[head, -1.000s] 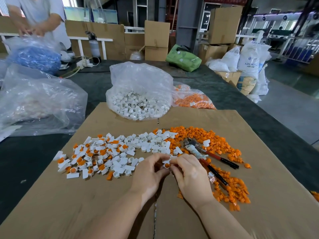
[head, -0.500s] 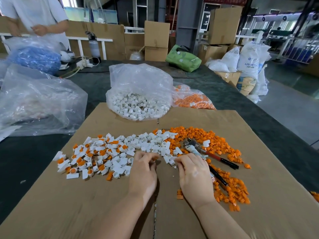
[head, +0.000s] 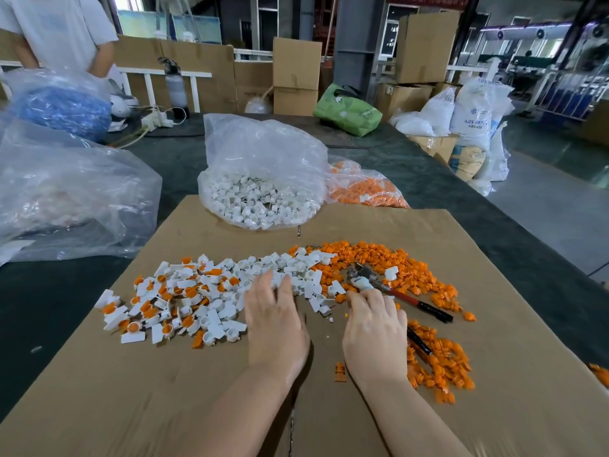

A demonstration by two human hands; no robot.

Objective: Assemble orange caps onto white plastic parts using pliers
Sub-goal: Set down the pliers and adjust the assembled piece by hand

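Flat-fingered left hand (head: pixel 275 324) rests on countless white plastic parts (head: pixel 211 291); right hand (head: pixel 374 328), grip unclear, touches one red-handled metal pliers (head: pixel 395 291) at two o'clock.

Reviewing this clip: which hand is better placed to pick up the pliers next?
Right. The right hand lies beside the pliers, its fingertips near their taped neck. The left hand reaches into the white parts, farther from the tool.
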